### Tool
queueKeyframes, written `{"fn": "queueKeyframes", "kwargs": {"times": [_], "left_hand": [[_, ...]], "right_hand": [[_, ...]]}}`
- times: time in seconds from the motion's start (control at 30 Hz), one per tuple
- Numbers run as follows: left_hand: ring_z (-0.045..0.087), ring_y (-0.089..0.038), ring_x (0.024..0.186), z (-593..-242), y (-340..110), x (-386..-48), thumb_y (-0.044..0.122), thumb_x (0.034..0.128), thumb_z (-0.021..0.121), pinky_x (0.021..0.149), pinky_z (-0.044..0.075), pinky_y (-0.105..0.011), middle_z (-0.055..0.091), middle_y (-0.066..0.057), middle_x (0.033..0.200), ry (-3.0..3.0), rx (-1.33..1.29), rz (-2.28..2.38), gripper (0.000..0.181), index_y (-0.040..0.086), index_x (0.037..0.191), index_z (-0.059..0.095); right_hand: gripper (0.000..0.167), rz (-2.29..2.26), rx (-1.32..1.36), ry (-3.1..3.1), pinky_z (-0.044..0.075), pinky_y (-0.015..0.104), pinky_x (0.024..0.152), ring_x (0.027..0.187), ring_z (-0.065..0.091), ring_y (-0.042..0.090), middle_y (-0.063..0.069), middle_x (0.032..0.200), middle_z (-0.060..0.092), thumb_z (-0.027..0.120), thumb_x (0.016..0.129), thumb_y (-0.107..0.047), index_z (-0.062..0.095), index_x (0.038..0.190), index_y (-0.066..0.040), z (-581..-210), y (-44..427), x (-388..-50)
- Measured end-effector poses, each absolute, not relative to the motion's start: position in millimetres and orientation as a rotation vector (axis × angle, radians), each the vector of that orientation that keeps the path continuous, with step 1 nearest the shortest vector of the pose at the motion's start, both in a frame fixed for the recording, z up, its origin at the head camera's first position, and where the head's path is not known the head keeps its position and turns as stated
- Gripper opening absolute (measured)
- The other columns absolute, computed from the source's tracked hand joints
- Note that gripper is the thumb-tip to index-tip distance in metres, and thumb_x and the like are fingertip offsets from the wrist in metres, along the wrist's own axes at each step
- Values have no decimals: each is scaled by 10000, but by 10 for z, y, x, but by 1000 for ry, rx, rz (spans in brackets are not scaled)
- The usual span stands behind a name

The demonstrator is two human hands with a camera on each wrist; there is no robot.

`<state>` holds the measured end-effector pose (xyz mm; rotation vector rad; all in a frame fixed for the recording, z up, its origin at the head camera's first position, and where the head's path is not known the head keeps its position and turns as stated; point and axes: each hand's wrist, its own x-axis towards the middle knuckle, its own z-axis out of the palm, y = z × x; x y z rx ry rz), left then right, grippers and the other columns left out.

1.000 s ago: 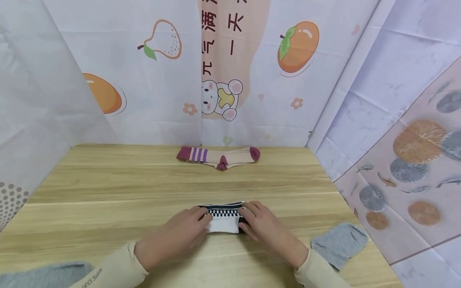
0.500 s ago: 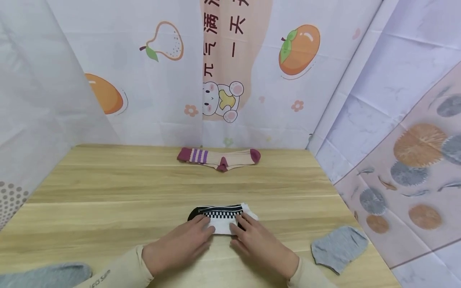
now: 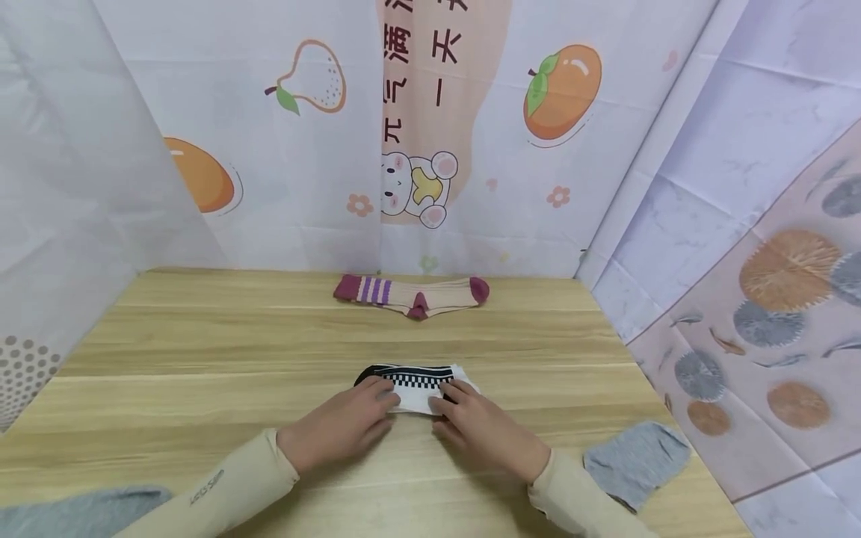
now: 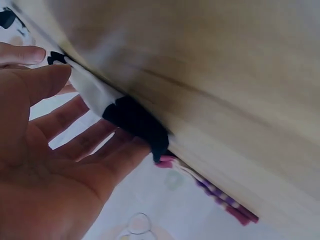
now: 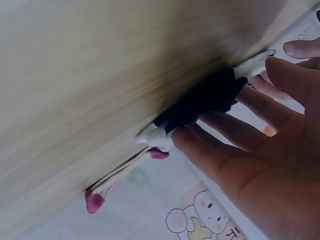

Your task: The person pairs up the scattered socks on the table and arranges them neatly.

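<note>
A white sock (image 3: 414, 400) with a black toe, dark stripes and a checkered band lies flat in the middle of the wooden table. On its left end rest the fingers of my left hand (image 3: 343, 422), relaxed and spread. My right hand (image 3: 491, 433) touches the right end with its fingertips. In the left wrist view the left hand (image 4: 65, 155) has its fingers on the black part (image 4: 137, 120). Seen from the right wrist, the right hand (image 5: 260, 145) has extended fingers against the sock's black patch (image 5: 200, 100).
Behind lies a beige sock (image 3: 437, 294) with maroon ends and purple stripes, close to the printed back curtain (image 3: 303, 179). A grey sock (image 3: 635, 463) lies at the right, and another grey sock (image 3: 87, 512) at the lower left beside the left sleeve (image 3: 222, 489).
The fingers have shifted inward from the sock's ends, uncovering its black toe and white right end. Since half a second ago, sock and hands have moved a little away from the body.
</note>
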<state>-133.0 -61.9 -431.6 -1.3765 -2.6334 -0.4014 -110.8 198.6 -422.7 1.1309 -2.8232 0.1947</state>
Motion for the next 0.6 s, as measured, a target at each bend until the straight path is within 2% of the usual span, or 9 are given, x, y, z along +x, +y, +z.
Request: {"fn": "queueKeyframes", "kwargs": {"times": [0.17, 0.4, 0.6], "left_hand": [[561, -227, 1116, -4329, -618, -1524, 184, 965, 654, 963, 503, -374, 608, -100, 1175, -2617, -1388, -405, 223, 43, 1138, 650], [560, -232, 1076, -4357, -556, -1779, 171, 968, 641, 938, 506, -391, 609, -107, 1154, -2628, -1361, -408, 215, 34, 1133, 643], [555, -238, 1046, -4373, -486, -1983, 164, 957, 659, 921, 496, -403, 613, -95, 1127, -2636, -1313, -406, 222, 33, 1135, 641]], "right_hand": [[312, 194, 1098, -2864, 458, 406, 1036, 1183, 562, 277, 135, 1252, 622, 607, 1006, -271, 657, 1242, -73, -4240, 1994, -1285], [219, 261, 1089, -2840, 503, 381, 927, 1025, 568, 218, 74, 1117, 624, 633, 992, -221, 673, 1154, -79, -4253, 2005, -1520], [216, 324, 1046, -2855, 499, 405, 953, 1083, 573, 248, 96, 1144, 629, 639, 984, -196, 675, 1153, -67, -4289, 2017, -1744]]}}
